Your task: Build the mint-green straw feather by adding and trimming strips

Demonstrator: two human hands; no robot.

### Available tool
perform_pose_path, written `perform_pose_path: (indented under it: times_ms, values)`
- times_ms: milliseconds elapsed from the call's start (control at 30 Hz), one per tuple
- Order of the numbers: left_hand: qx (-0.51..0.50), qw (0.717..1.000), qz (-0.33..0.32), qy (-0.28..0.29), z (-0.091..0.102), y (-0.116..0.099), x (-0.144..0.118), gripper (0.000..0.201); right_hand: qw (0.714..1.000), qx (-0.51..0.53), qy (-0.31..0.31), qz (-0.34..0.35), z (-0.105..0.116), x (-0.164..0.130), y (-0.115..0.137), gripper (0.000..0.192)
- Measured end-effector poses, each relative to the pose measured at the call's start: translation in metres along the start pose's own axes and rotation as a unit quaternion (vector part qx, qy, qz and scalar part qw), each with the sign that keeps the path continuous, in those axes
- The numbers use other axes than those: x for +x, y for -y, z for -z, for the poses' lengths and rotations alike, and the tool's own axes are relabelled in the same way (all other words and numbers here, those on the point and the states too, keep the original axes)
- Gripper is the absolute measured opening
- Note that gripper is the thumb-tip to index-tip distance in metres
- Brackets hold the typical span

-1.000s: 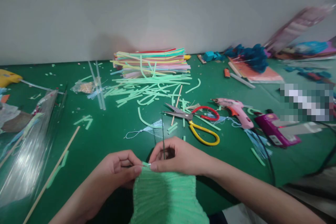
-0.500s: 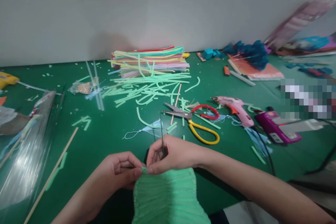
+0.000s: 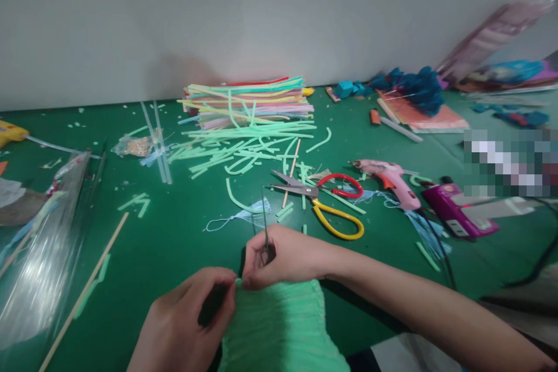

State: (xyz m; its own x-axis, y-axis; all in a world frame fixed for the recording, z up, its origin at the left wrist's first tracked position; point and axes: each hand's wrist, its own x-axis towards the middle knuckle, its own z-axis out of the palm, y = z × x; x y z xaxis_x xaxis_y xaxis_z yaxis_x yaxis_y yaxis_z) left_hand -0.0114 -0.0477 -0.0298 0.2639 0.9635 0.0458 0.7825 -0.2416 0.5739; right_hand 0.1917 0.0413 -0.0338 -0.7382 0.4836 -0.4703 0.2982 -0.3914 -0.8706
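Green work surface (image 3: 183, 232) against a pale wall, strewn with cut straw pieces. At the near edge, the left hand (image 3: 187, 319) and right hand (image 3: 283, 256) meet at the top edge of a light-green pleated mat (image 3: 279, 325). The right hand pinches that edge and also grips a thin dark needle (image 3: 264, 215) standing upright; the left hand's fingers are curled shut against the same edge. Behind lie scissors (image 3: 322, 200), a pink glue gun (image 3: 390, 180) and a stack of coloured straws (image 3: 248, 102).

Both forearms bare, no sleeves in view. Left hand (image 3: 192, 317) and right hand (image 3: 283, 256): no gloves, rings, watch or wristbands visible. Nails short, unpainted as far as visible.
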Motion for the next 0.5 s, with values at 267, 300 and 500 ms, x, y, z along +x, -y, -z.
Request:
perform_pose_path:
  times_ms: [267, 300, 500]
  values:
    - [-0.052, 0.996, 0.007, 0.072, 0.016, 0.009, 0.004, 0.019, 1.000, 0.006, 0.013, 0.000, -0.003, -0.001, 0.004, 0.015]
    - [-0.128, 0.981, 0.079, 0.127, 0.022, 0.011, 0.012, 0.021, 1.000, 0.012, 0.020, 0.001, -0.003, -0.001, 0.005, 0.015]
    - [-0.437, 0.798, 0.249, 0.333, 0.032, 0.025, 0.047, 0.021, 0.999, 0.015, 0.030, 0.000, -0.003, 0.000, 0.009, 0.024]
